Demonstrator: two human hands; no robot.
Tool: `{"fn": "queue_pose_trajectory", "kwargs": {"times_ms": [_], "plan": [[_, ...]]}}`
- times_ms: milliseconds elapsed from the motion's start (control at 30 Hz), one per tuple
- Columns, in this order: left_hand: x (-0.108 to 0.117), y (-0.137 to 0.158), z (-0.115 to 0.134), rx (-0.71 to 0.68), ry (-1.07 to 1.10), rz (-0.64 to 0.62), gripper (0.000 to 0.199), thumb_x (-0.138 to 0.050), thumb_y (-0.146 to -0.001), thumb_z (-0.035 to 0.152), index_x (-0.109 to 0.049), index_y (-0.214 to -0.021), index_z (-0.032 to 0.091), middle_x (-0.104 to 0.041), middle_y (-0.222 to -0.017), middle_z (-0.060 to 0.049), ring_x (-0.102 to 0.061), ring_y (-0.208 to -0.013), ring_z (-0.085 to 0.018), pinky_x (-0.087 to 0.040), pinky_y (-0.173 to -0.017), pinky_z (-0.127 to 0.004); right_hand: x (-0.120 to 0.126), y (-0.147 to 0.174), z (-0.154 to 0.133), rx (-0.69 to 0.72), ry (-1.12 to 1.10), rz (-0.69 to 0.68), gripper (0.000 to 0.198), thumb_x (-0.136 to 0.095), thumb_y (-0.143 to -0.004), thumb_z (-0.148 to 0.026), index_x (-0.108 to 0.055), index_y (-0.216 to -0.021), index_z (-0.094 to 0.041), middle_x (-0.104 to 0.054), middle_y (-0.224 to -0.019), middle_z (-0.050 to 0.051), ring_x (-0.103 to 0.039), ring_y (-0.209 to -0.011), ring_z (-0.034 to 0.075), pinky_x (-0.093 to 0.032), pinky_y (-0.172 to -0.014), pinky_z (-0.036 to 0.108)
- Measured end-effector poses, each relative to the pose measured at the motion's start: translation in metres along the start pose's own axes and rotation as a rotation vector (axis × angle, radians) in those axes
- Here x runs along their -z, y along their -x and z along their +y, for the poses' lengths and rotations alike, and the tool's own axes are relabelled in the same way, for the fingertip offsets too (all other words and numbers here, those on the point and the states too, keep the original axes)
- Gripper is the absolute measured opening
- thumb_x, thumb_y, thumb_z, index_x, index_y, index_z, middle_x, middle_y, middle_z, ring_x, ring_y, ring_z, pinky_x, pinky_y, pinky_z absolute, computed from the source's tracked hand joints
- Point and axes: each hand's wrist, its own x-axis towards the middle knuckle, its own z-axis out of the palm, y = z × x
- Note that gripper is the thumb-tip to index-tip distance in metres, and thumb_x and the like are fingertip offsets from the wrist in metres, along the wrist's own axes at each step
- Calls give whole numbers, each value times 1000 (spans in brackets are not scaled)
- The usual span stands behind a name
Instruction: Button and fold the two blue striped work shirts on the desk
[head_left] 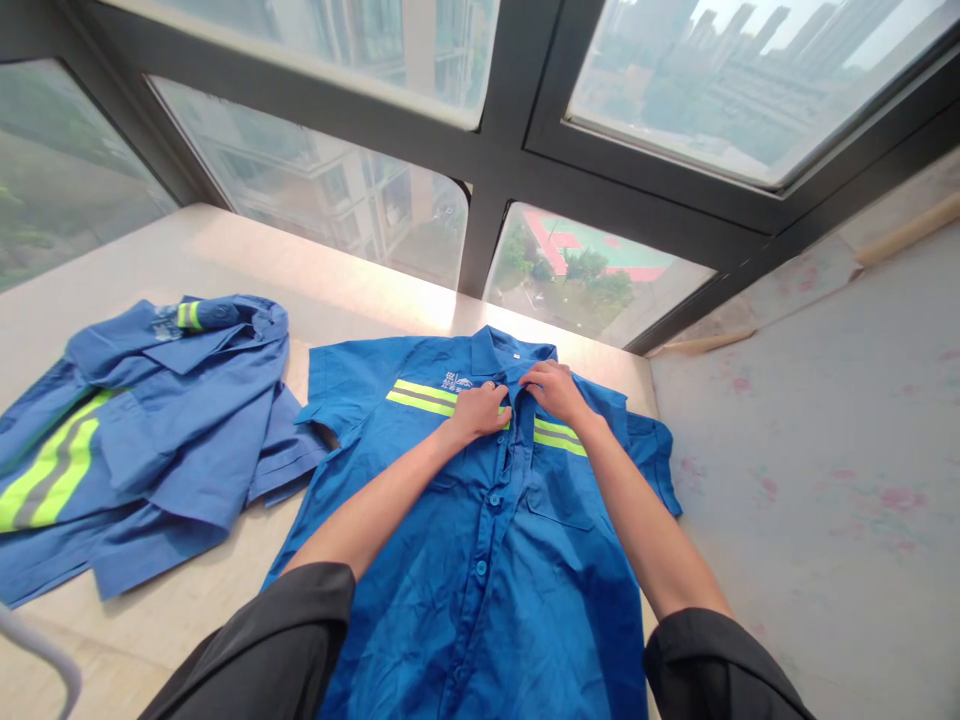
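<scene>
A blue short-sleeved work shirt [570,590] lies face up with its collar toward the window. Yellow-green and grey reflective bands cross its chest, and white lettering sits by one band. Its front edges are apart near the top, with several blue buttons visible down the placket. My left hand [480,412] pinches the button-side front edge at chest height. Slightly higher, just below the collar, my right hand [553,390] grips the opposite front edge with bent fingers. The fingertips partly hide the cloth between them.
Left of the shirt, a second blue garment [202,440] with reflective bands lies loosely folded on the pale sill [217,240]. A dark-framed window [491,240] rises behind. A flower-patterned wall [817,520] borders the right, and a grey curved tube [45,650] shows at lower left.
</scene>
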Motion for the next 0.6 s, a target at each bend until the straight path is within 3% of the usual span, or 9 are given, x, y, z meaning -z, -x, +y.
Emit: {"fn": "queue_pose_trajectory", "kwargs": {"times_ms": [100, 200, 300, 433, 500, 600], "plan": [[-2, -5, 4, 1, 2, -42, 41, -58, -87, 47, -60, -120, 22, -63, -114, -13, -65, -102, -32, -46, -87, -40, 14, 14, 11, -43, -113, 138, 31, -49, -86, -15, -75, -98, -24, -72, -101, 6, -60, -101, 25, -44, -93, 41], [-7, -13, 11, 4, 50, -45, 43, -62, -86, 46, -60, -120, 21, -64, -113, -16, -64, -106, -34, -45, -91, -42, 11, 21, 9, -89, -70, 162, 32, -49, -85, -14, -73, -104, -23, -72, -102, 7, -60, -102, 26, -44, -95, 42], [-9, -20, 13, 17, 108, -21, 33, -49, -95, 33, -61, -122, 19, -68, -109, -16, -66, -104, -31, -46, -91, -41, -2, 23, -12, -30, 45, 75, 42, -49, -82, -8, -68, -116, -20, -67, -121, 10, -54, -117, 29, -39, -100, 44], [1, -17, 1, 9, 229, 11, 36, -35, -99, 22, -67, -113, 19, -71, -111, -10, -67, -104, -21, -48, -91, -30, -11, 29, -48, 105, 76, -25, 65, -45, -78, -1, -52, -140, -20, -53, -144, 11, -41, -135, 29, -30, -108, 45], [7, -3, -7, 47, 353, 91, 35, -38, -95, 16, -69, -111, 19, -72, -114, -7, -65, -105, -18, -47, -93, -27, -9, 36, -60, 168, 51, -91, 67, -47, -77, -2, -51, -140, -24, -55, -141, 9, -42, -134, 28, -26, -110, 46], [9, 30, -9, 149, 440, 116, 33, -46, -88, 14, -71, -108, 18, -75, -102, -6, -66, -96, -19, -50, -89, -29, -8, 50, -68, 259, 23, -210, 57, -48, -75, -1, -65, -122, -28, -69, -119, 6, -51, -123, 27, -18, -112, 50]]}}
